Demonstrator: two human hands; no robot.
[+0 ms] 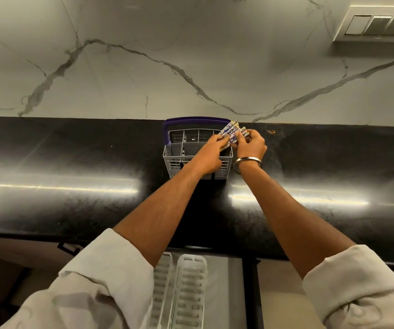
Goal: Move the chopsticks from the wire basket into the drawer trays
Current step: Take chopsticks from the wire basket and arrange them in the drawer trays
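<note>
A grey basket [174,162] with a purple handle stands on the black countertop against the marble wall. A bundle of patterned chopsticks [232,130] sticks out of its right rear compartment, tilted to the right. My left hand [209,154] reaches over the basket and grips the bundle's lower part. My right hand [250,144], with a metal bangle on the wrist, pinches the chopsticks' upper ends. Below the counter edge an open drawer holds two white slotted trays [190,290], side by side, with nothing in them that I can see.
The black countertop [72,162] stretches left and right of the basket. A switch panel [378,24] is mounted on the wall at the upper right. My rolled white sleeves fill the lower corners and hide part of the drawer.
</note>
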